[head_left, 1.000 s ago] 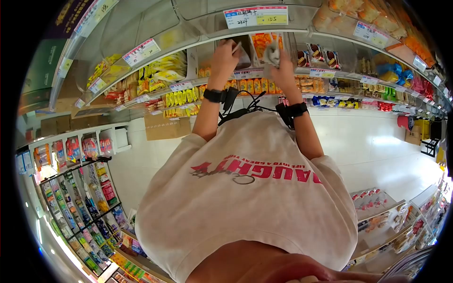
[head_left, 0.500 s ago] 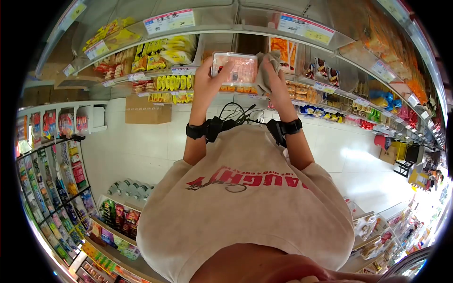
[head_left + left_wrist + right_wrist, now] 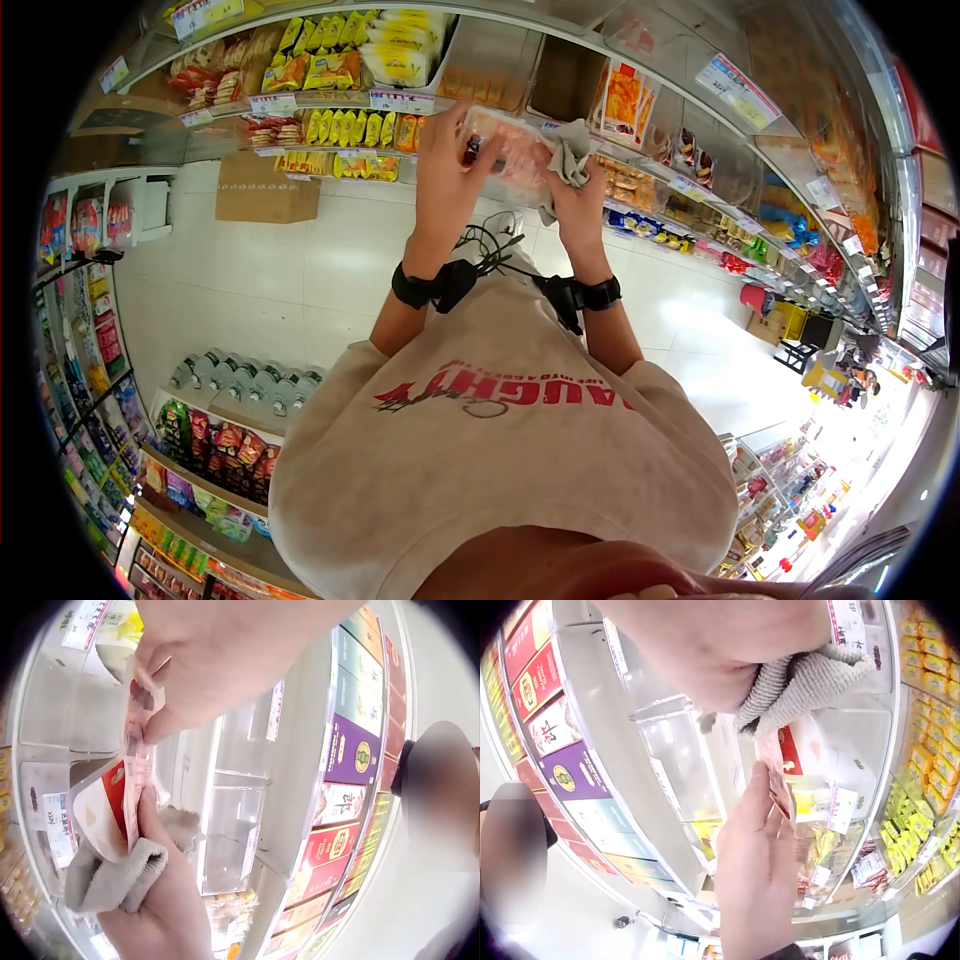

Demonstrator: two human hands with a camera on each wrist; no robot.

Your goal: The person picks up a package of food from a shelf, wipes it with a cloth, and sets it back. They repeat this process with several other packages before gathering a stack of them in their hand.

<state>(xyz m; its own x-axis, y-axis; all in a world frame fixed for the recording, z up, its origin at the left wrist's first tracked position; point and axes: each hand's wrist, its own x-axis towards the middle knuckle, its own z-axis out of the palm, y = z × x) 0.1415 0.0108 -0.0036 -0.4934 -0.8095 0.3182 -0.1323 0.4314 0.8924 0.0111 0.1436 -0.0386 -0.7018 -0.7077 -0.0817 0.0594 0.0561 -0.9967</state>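
At the left, the cardboard box [image 3: 266, 188] sits on the floor [image 3: 345, 262], with the yellow snack packets [image 3: 325, 45] on the shelf [image 3: 334, 98] beyond it. Next comes your left hand [image 3: 450, 170], pinching the left end of the clear pack [image 3: 515, 155] with the pinkish contents. A second ago both your hands were up among the bins; half a second ago you had the pack out, its face squarely up. Now it is still on the near side of the shelf, between your hands, but tipped, sloping down to the right, and the wrist views catch it nearly edge-on. To its right, the grey cloth [image 3: 570, 153] is bunched in your right hand [image 3: 580, 205], whose thumb appears to touch the pack. Farther off stand the dark bin [image 3: 567, 78] and, right of that, the orange packets [image 3: 625, 100]. I'd judge that this puts the work on the pack itself, turned by both hands, with the cloth close to its right end; whether the cloth presses it, I cannot tell.
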